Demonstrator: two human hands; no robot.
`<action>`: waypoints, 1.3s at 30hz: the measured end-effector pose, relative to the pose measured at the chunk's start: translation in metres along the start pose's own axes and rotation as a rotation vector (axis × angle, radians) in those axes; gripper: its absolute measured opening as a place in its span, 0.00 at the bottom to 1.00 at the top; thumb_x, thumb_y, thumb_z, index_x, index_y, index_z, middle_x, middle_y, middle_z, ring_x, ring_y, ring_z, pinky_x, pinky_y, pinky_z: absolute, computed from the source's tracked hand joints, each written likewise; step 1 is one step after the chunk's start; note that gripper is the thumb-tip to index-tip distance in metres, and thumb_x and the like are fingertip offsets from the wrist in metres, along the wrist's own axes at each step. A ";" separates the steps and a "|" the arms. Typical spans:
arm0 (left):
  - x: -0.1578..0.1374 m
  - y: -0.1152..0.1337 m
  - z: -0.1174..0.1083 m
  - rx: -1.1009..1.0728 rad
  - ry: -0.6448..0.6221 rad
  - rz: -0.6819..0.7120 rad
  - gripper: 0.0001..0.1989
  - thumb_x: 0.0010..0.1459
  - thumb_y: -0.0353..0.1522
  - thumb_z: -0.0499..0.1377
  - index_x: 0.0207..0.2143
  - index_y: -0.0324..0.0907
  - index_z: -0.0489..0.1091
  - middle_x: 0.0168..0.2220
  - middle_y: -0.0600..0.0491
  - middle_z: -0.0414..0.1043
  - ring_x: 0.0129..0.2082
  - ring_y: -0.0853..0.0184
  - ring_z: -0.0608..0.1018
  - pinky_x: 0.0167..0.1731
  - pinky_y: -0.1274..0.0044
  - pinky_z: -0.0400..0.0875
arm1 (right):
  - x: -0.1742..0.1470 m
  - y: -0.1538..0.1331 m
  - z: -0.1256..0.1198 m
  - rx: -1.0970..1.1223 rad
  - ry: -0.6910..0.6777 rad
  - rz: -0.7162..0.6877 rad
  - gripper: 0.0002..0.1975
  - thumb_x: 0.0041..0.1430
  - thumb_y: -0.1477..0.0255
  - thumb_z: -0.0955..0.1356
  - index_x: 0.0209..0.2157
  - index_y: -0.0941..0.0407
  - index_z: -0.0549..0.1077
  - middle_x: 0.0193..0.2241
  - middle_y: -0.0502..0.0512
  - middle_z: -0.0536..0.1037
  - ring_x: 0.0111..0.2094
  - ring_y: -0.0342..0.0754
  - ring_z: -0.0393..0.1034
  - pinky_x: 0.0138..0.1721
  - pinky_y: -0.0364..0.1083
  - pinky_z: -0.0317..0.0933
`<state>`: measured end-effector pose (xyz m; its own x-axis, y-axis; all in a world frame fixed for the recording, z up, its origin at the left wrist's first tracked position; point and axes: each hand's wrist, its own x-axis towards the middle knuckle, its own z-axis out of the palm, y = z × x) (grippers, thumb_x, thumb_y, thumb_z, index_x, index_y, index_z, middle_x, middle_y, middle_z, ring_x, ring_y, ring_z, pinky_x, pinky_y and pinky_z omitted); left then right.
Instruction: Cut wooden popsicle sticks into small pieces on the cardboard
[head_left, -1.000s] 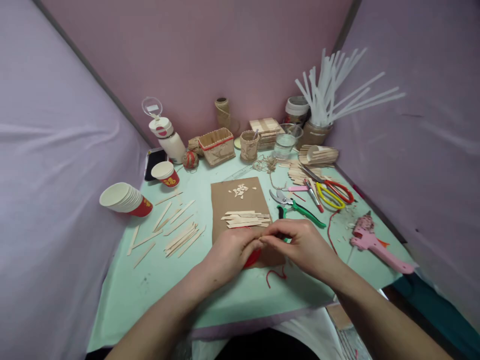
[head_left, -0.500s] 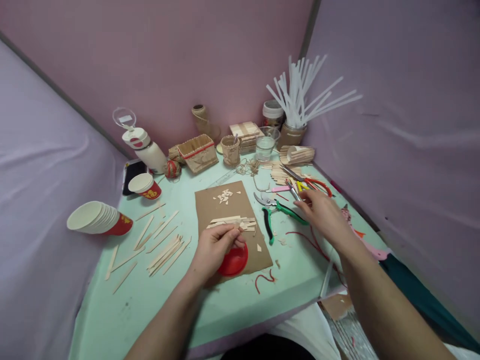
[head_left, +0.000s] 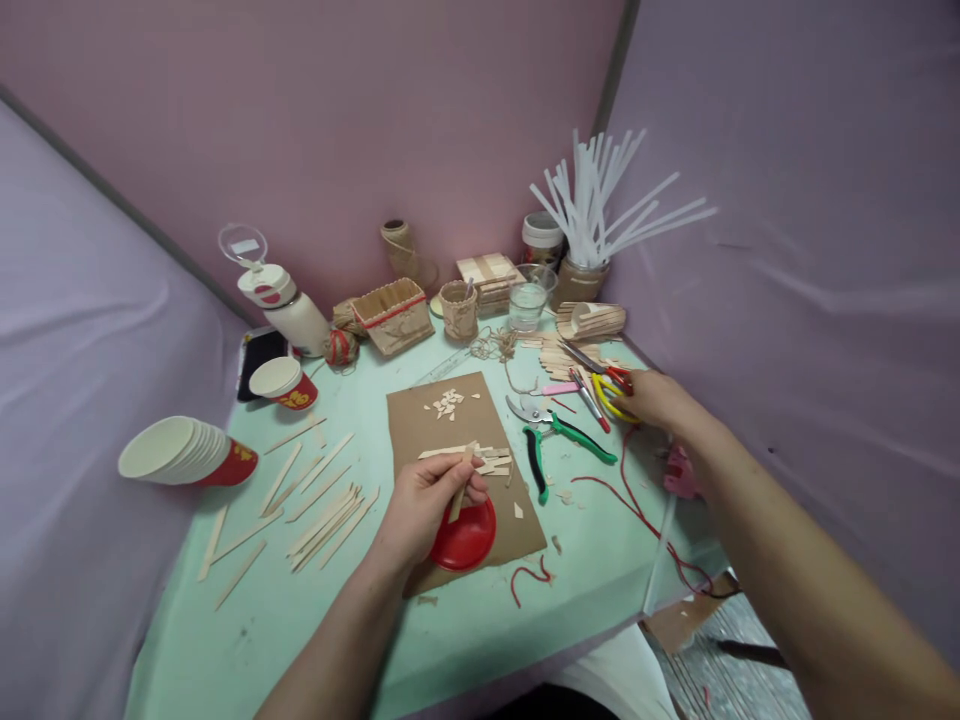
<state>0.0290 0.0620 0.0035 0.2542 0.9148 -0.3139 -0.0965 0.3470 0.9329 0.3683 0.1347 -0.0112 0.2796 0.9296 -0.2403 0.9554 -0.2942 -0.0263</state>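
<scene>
My left hand (head_left: 439, 492) is closed around a flat wooden craft stick (head_left: 460, 495), pinched between thumb and fingers above a red round lid (head_left: 466, 540). Underneath lies a brown cardboard sheet (head_left: 409, 425) with a row of cut sticks (head_left: 491, 462) and a small heap of wood chips (head_left: 448, 403). At the right side, my right hand (head_left: 651, 398) has its fingers curled at the handles of red-handled scissors (head_left: 585, 358). Yellow handles (head_left: 611, 400) show beside those fingers; the fingertips are partly hidden. A pen-like tool with a red end (head_left: 590, 400) and green-handled pruning shears (head_left: 566, 430) lie nearby.
Loose sticks (head_left: 326, 525) and paper cups (head_left: 176, 450) are at the left. Along the back stand a white bottle (head_left: 292, 310), a stick-built box (head_left: 396, 320), a clear water cup (head_left: 529, 300) and a jar of white strips (head_left: 585, 275). Red cord (head_left: 637, 510) trails over the right edge.
My right hand has moved right, off the pen-like tool to the scissor handles. My left hand has tilted, so the stick in it now shows clearly.
</scene>
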 end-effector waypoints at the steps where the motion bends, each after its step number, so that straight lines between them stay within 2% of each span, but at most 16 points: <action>1: 0.000 0.000 -0.001 0.005 -0.008 0.008 0.14 0.53 0.40 0.64 0.31 0.36 0.77 0.25 0.50 0.76 0.24 0.70 0.76 0.31 0.79 0.72 | 0.002 -0.001 0.000 0.002 -0.014 -0.004 0.14 0.52 0.67 0.68 0.37 0.62 0.75 0.36 0.68 0.79 0.35 0.57 0.74 0.28 0.46 0.55; 4: 0.001 -0.002 -0.002 0.036 -0.024 0.017 0.14 0.54 0.40 0.62 0.28 0.36 0.76 0.24 0.50 0.75 0.25 0.70 0.76 0.33 0.78 0.72 | 0.001 -0.002 -0.001 0.016 -0.023 -0.013 0.12 0.51 0.67 0.67 0.36 0.60 0.74 0.35 0.66 0.79 0.34 0.55 0.73 0.26 0.45 0.54; 8: -0.001 -0.005 -0.004 0.084 -0.013 0.024 0.14 0.55 0.40 0.61 0.27 0.36 0.77 0.26 0.50 0.76 0.26 0.69 0.77 0.34 0.78 0.71 | -0.017 0.000 -0.005 0.030 -0.006 -0.007 0.11 0.51 0.67 0.65 0.34 0.60 0.72 0.34 0.68 0.77 0.32 0.57 0.72 0.24 0.46 0.52; 11: -0.005 -0.004 -0.003 0.098 0.002 0.024 0.13 0.56 0.39 0.61 0.31 0.37 0.77 0.28 0.49 0.77 0.27 0.69 0.77 0.34 0.77 0.72 | -0.044 0.002 -0.003 0.065 0.009 -0.016 0.12 0.53 0.66 0.64 0.35 0.60 0.69 0.32 0.67 0.76 0.30 0.56 0.71 0.25 0.47 0.53; 13: -0.008 -0.003 -0.001 0.122 -0.002 0.034 0.12 0.56 0.38 0.60 0.33 0.37 0.77 0.26 0.50 0.77 0.27 0.69 0.77 0.34 0.77 0.72 | -0.068 0.000 0.002 0.109 0.009 -0.028 0.14 0.56 0.64 0.62 0.39 0.59 0.67 0.30 0.61 0.76 0.28 0.52 0.70 0.25 0.46 0.55; 15: -0.011 -0.001 0.002 0.158 -0.023 0.050 0.12 0.57 0.37 0.60 0.32 0.37 0.76 0.25 0.51 0.76 0.26 0.69 0.77 0.33 0.78 0.72 | -0.097 -0.006 0.007 0.268 0.021 -0.105 0.18 0.55 0.60 0.64 0.41 0.58 0.66 0.28 0.56 0.74 0.27 0.51 0.69 0.27 0.45 0.58; 17: -0.014 0.000 0.006 0.198 -0.052 0.066 0.11 0.57 0.36 0.59 0.29 0.37 0.76 0.25 0.51 0.76 0.26 0.69 0.77 0.34 0.78 0.72 | -0.127 -0.018 0.009 0.514 -0.049 -0.243 0.27 0.51 0.55 0.67 0.48 0.57 0.63 0.32 0.55 0.75 0.32 0.51 0.70 0.30 0.45 0.62; 20: -0.018 0.000 0.012 0.245 -0.092 0.091 0.11 0.57 0.34 0.58 0.27 0.37 0.76 0.26 0.51 0.77 0.26 0.69 0.77 0.33 0.78 0.72 | -0.165 -0.036 0.006 0.621 -0.192 -0.316 0.33 0.47 0.56 0.70 0.53 0.53 0.60 0.44 0.57 0.73 0.43 0.55 0.70 0.41 0.48 0.64; 22: -0.022 0.000 0.015 0.278 -0.124 0.101 0.11 0.58 0.33 0.57 0.26 0.38 0.76 0.26 0.51 0.78 0.26 0.69 0.77 0.32 0.79 0.72 | -0.180 -0.044 0.002 0.633 -0.264 -0.356 0.33 0.45 0.58 0.72 0.52 0.52 0.61 0.47 0.58 0.72 0.46 0.56 0.68 0.44 0.50 0.63; 28: -0.029 -0.002 0.018 0.343 -0.190 0.150 0.12 0.59 0.30 0.55 0.27 0.39 0.76 0.25 0.52 0.78 0.28 0.69 0.78 0.33 0.80 0.72 | -0.193 -0.050 -0.002 0.593 -0.351 -0.372 0.31 0.39 0.60 0.76 0.45 0.51 0.64 0.41 0.52 0.72 0.41 0.52 0.67 0.39 0.47 0.62; 34: -0.032 -0.005 0.021 0.355 -0.254 0.154 0.11 0.59 0.28 0.55 0.29 0.40 0.77 0.26 0.53 0.78 0.28 0.69 0.79 0.32 0.80 0.72 | -0.201 -0.054 -0.006 0.569 -0.362 -0.347 0.28 0.40 0.63 0.75 0.43 0.51 0.65 0.38 0.49 0.73 0.37 0.50 0.69 0.36 0.45 0.60; 39: -0.031 -0.005 0.024 0.373 -0.283 0.178 0.11 0.58 0.28 0.55 0.29 0.40 0.77 0.27 0.52 0.78 0.27 0.69 0.79 0.31 0.80 0.73 | -0.205 -0.051 -0.003 0.564 -0.359 -0.311 0.29 0.38 0.61 0.76 0.42 0.50 0.65 0.38 0.48 0.73 0.38 0.50 0.69 0.35 0.45 0.59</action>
<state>0.0449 0.0264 0.0129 0.5211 0.8433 -0.1318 0.1757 0.0451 0.9834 0.2625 -0.0398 0.0418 -0.1372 0.8871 -0.4407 0.7641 -0.1884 -0.6170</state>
